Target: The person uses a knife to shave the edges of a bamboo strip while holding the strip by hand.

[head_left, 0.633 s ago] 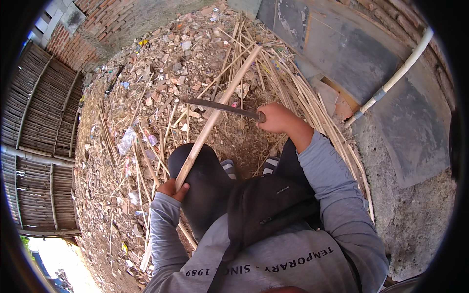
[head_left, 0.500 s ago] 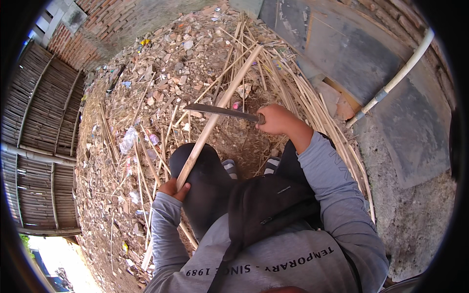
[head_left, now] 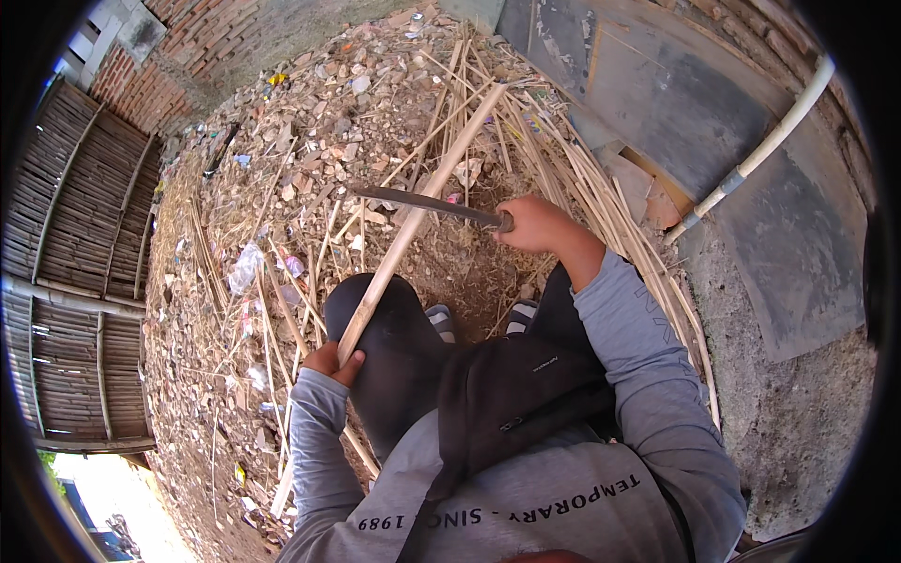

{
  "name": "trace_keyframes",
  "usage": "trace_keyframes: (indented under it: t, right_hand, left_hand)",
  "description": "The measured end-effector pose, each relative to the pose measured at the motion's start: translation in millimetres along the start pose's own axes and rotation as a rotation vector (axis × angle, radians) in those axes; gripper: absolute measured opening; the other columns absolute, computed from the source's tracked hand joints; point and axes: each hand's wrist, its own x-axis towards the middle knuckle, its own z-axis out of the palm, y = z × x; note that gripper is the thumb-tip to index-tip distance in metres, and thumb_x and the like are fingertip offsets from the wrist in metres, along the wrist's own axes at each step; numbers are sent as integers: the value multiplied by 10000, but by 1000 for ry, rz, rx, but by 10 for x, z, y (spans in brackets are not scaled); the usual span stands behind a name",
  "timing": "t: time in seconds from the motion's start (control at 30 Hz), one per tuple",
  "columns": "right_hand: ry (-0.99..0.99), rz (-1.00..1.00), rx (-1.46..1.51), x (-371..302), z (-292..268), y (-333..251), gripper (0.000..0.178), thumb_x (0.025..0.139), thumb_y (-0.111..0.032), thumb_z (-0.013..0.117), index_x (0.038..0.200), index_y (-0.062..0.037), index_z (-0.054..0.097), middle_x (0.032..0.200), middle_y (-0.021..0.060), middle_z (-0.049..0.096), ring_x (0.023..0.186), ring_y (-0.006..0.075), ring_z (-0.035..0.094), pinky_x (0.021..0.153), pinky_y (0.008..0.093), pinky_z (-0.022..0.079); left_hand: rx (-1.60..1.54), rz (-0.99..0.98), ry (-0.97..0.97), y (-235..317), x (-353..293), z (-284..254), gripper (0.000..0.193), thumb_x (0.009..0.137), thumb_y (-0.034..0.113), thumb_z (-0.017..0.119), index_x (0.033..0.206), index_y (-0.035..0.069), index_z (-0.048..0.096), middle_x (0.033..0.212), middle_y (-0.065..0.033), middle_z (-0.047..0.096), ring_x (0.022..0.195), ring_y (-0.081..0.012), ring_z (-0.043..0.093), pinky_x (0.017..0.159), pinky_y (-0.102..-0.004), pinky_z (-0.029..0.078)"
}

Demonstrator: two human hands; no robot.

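My left hand (head_left: pixel 332 362) is closed round the near end of a long pale bamboo strip (head_left: pixel 389 258). The strip slants up and away to the right over my left knee, its far end near loose strips on the ground. In my right hand (head_left: pixel 540 228) is the handle of a machete (head_left: pixel 432 203), gripped with the fingers wrapped round it. Its dark blade points left and crosses the strip around mid-length; whether the edge touches the strip I cannot tell.
Cut bamboo strips (head_left: pixel 601 202) lie in a long heap along the right. Rubble and litter (head_left: pixel 319 141) cover the ground ahead and left. A pale pipe (head_left: pixel 755 155) leans by grey panels (head_left: pixel 685 84); a woven bamboo wall (head_left: pixel 80 197) stands left, a brick wall (head_left: pixel 202 47) behind.
The machete blade has turned in my right hand, so its flat shows less and it looks thinner. The bamboo strip and my left hand stay nearly where they were.
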Motion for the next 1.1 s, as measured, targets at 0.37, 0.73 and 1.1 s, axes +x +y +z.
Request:
trace_keyframes:
  t: [0.37,0.73,1.1]
  right_hand:
    - [-4,-36,-1,54,54,75,279,776,-330,734,897,-83,685,829,164,668,825,360,652,718,461,504]
    - [-13,-47,-12,30,5,54,309,775,-335,739,903,-62,672,842,177,665,843,373,646,738,461,502]
    - [-20,-49,-2,24,3,63,349,768,-352,750,934,-54,674,860,182,669,866,373,649,758,457,506]
  left_hand:
    - [-88,-68,-46,201,-49,-98,503,846,452,714,972,-31,653,757,-173,663,715,-273,649,676,-396,488]
    - [-189,-27,-9,237,-70,-96,432,854,379,741,951,-33,655,699,-106,640,648,-176,591,617,-348,469]
    - [-263,-66,-63,211,-70,-99,458,857,391,725,1009,-36,655,777,-126,669,727,-201,622,678,-363,479]
